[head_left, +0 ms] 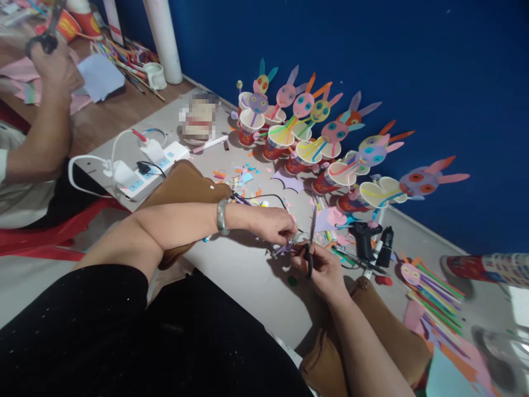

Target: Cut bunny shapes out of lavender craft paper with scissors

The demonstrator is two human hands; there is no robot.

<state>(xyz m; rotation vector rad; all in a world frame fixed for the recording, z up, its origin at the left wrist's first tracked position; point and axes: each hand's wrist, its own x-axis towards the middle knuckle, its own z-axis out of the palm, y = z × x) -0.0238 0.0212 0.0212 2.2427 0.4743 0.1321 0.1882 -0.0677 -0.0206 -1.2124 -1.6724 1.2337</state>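
Note:
In the head view my right hand (326,270) has its fingers through the black handle of a pair of scissors (313,223), whose blades point up and away from me. My left hand (275,225), with a jade-like bangle on its wrist, is closed just left of the scissors. Between the hands is a small piece of purple paper (284,248), apparently pinched in the left fingers. Paper scraps (243,176) lie beyond my left forearm. A black glue gun (364,240) rests to the right of my hands.
Paper cups (279,142) with rabbit-faced paper sticks line the blue wall. A power strip (159,171) with cables lies left. Paper strips (444,292) and stacked cups (467,267) sit right. A co-worker's hand (58,66) holds scissors at upper left.

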